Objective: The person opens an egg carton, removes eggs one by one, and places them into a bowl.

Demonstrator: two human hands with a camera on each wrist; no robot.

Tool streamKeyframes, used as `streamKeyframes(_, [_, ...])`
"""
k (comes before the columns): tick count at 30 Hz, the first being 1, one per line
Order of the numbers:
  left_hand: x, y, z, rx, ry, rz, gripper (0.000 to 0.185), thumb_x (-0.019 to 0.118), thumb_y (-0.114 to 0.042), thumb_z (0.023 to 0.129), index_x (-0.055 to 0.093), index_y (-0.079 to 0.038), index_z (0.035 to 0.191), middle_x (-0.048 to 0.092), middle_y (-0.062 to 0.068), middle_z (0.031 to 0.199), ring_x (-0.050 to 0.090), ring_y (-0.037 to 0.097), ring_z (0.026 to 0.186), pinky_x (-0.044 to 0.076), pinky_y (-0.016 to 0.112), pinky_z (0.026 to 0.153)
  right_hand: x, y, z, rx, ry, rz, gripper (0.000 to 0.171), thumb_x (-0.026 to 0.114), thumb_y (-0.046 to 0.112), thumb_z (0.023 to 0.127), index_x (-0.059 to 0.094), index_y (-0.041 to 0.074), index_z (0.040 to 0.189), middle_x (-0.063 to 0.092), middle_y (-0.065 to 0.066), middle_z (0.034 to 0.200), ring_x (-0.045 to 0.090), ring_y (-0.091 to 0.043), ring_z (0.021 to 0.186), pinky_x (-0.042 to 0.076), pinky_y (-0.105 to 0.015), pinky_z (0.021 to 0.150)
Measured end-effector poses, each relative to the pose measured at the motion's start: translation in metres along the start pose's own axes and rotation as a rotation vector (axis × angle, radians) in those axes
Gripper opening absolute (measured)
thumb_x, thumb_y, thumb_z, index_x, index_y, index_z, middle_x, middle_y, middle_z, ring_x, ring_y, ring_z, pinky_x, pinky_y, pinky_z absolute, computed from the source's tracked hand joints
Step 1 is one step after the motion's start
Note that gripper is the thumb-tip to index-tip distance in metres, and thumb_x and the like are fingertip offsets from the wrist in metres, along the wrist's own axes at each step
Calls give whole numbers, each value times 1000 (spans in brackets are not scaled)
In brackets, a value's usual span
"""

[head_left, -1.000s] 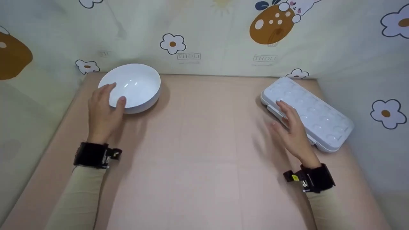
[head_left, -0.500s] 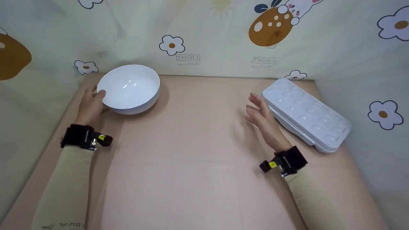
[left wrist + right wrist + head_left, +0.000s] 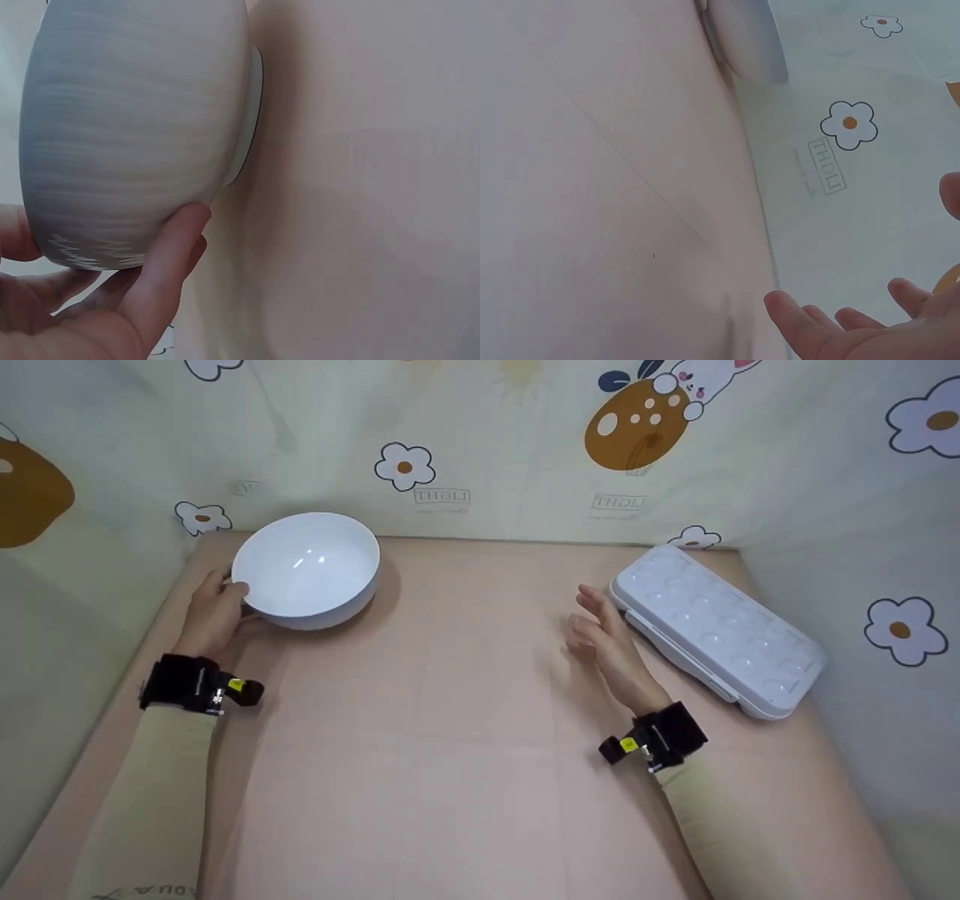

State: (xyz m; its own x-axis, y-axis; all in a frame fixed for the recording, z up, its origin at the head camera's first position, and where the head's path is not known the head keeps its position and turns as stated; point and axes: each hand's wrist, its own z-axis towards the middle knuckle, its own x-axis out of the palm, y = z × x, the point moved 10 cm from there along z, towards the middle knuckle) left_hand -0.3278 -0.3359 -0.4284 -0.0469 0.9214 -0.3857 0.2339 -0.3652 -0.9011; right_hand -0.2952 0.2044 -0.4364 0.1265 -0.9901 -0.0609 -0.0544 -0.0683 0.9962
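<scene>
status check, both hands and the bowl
Left hand grips white bowl at its rim. Right hand open, beside the closed egg tray, holding nothing. Nothing between them.

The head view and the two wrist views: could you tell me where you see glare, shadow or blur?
Head view: small glare spots inside the white bowl, which casts a soft shadow to its right; the right hand is slightly soft. Left wrist view: the bowl's outside is streaked and the left hand looms large. Right wrist view: low contrast, nothing crisp.
</scene>
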Motion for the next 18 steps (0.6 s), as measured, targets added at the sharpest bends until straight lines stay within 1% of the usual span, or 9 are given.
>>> streamKeyframes(3, [9, -2, -1, 7, 9, -19, 68, 32, -30, 109, 15, -7, 170, 36, 21, 160, 52, 10, 120, 48, 25, 103, 4, -2, 2, 16, 7, -7, 66, 57, 25, 108, 28, 14, 166, 23, -15, 173, 36, -33, 152, 43, -55, 116])
streamKeyframes(4, [13, -3, -2, 9, 14, -32, 67, 32, -30, 109, 15, -7, 170, 37, 20, 159, 53, 9, 117, 49, 26, 102, 5, -3, 3, 23, 10, -8, 67, 56, 25, 108, 27, 14, 167, 23, -14, 173, 36, -32, 152, 43, -55, 116])
streamKeyframes(7, [23, -7, -4, 16, 24, -29, 66, 32, -29, 110, 16, -7, 170, 39, 19, 156, 54, 7, 113, 49, 28, 104, 12, -3, 6, 38, 16, -2, 68, 57, 27, 107, 26, 14, 167, 23, -13, 173, 36, -32, 152, 43, -53, 117])
streamKeyframes(9, [30, -11, -6, 19, 35, -20, 65, 32, -28, 110, 16, -8, 170, 39, 20, 157, 53, 9, 115, 48, 30, 107, 18, -3, 10, 52, 25, -4, 69, 57, 28, 107, 26, 15, 167, 22, -13, 173, 35, -33, 153, 43, -53, 117])
streamKeyframes(10, [35, -12, -7, 19, 42, -32, 64, 32, -27, 110, 16, -8, 170, 39, 20, 157, 54, 12, 118, 47, 31, 109, 22, -3, 12, 61, 30, -4, 69, 57, 29, 107, 26, 15, 167, 22, -13, 173, 35, -33, 153, 44, -52, 117])
streamKeyframes(11, [38, -14, -7, 23, 44, -26, 64, 32, -26, 111, 16, -8, 170, 39, 21, 158, 53, 14, 122, 46, 31, 109, 27, -3, 14, 67, 35, -5, 70, 58, 30, 107, 26, 16, 168, 22, -13, 173, 35, -34, 154, 44, -52, 117])
streamKeyframes(15, [54, -19, -10, 41, 64, -67, 63, 32, -24, 111, 16, -8, 170, 38, 22, 161, 49, 23, 136, 44, 31, 113, 48, -3, 24, 96, 69, -4, 69, 58, 31, 107, 26, 17, 167, 22, -13, 173, 36, -34, 153, 47, -51, 114])
streamKeyframes(18, [65, -22, -13, 58, 75, -71, 62, 33, -23, 112, 16, -8, 170, 38, 22, 161, 49, 24, 134, 45, 29, 110, 66, -1, 29, 101, 96, 2, 70, 60, 30, 107, 27, 18, 167, 23, -14, 173, 40, -34, 151, 50, -49, 111])
